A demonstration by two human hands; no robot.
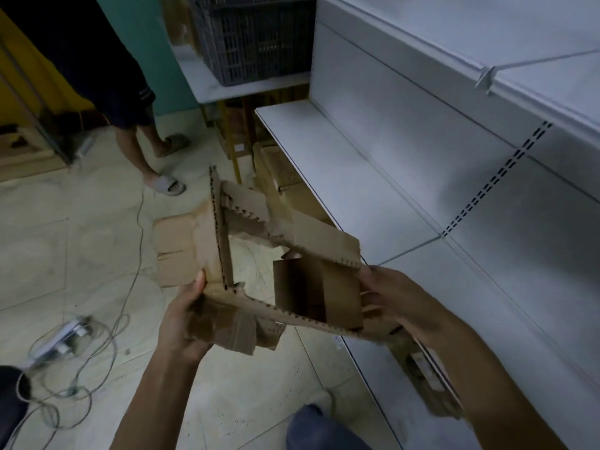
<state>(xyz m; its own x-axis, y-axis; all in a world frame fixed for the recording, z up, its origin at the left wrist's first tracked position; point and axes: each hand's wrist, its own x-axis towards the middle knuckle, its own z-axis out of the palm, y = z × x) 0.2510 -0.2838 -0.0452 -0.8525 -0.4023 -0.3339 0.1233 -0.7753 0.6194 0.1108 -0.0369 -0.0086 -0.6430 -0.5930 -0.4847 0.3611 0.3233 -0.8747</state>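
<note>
I hold a torn, opened-out brown cardboard box (253, 241) in the air over the tiled floor, its corrugated edges and loose flaps showing. My left hand (185, 323) grips its near-left corner, thumb on the outer wall and fingers curled under a ragged flap. My right hand (393, 297) grips the right side of the box, fingers wrapped round a folded flap. The bottom of the box is open and the floor shows through it.
White metal shelving (406, 196) runs along the right, with cardboard boxes (282, 177) under it. A flat cardboard piece (175, 241) lies on the floor. A power strip with tangled cables (65, 339) sits at left. Another person's legs in sandals (162, 177) stand ahead. A dark crate (256, 40) rests on a far shelf.
</note>
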